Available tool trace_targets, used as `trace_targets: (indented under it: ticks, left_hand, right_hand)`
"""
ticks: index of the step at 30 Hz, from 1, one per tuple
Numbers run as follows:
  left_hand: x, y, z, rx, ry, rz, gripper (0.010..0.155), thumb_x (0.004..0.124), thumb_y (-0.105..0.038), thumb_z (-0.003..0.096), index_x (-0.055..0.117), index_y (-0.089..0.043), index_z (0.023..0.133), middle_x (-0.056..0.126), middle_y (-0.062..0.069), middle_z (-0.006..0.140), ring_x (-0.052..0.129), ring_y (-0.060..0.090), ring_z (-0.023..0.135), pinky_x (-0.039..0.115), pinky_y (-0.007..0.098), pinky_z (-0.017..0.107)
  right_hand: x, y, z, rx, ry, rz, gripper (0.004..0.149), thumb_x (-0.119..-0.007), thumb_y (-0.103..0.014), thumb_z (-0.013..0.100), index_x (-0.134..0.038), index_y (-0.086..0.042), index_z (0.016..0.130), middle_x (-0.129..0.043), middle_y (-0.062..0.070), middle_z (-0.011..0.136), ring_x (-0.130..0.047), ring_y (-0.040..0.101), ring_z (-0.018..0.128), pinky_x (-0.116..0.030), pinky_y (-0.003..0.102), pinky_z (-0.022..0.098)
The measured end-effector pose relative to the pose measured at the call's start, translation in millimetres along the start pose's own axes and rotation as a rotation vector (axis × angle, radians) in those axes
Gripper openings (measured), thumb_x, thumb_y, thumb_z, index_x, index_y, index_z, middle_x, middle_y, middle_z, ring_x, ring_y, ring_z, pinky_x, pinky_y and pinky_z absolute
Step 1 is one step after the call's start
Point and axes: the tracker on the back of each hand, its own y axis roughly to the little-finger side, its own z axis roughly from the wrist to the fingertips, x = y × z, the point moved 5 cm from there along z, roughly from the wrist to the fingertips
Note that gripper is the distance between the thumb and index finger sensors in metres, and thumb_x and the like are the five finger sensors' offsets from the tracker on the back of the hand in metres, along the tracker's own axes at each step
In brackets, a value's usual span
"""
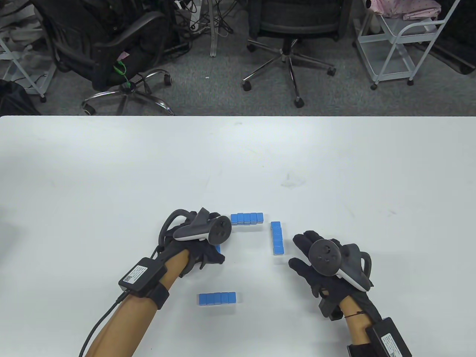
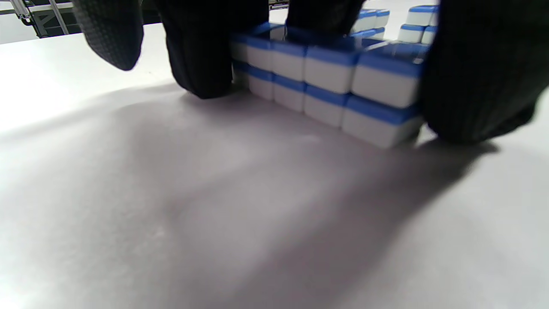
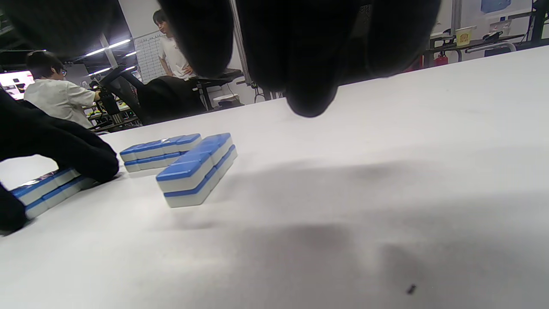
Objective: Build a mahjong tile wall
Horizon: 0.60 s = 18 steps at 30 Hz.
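Blue-backed white mahjong tiles lie in four short walls on the white table (image 1: 111, 167). My left hand (image 1: 202, 247) covers the left wall (image 2: 326, 81), which is two tiles high. It grips that wall by its ends, one finger (image 2: 206, 56) at the far end and the thumb (image 2: 472, 86) at the near end. The far wall (image 1: 247, 218), the right wall (image 1: 277, 238) and the near wall (image 1: 217, 298) stand free. My right hand (image 1: 303, 253) lies open just right of the right wall (image 3: 195, 171), apart from it. Its fingers (image 3: 309, 64) hang above the table.
The four walls form a rough square near the table's front middle. The table's far edge (image 1: 238, 116) borders a floor with office chairs (image 1: 286, 44) and a white cart (image 1: 401, 44).
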Motion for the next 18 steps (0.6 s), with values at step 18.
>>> trace_targets:
  ticks: [18]
  left_hand:
    - [2.6,-0.5,2.0,-0.011,0.053,-0.029,0.09,0.089,-0.069,0.0327,0.056,-0.037,0.109,0.049,0.007,0.118,0.072,0.036,0.099,0.055,0.068,0.08]
  right_hand:
    - [-1.7,0.1,0.0,0.002,-0.008,0.0,0.071,-0.067,-0.062,0.032,-0.061,-0.029,0.095,-0.066,0.011,0.107,-0.081,0.036,0.091,-0.059,0.066,0.071]
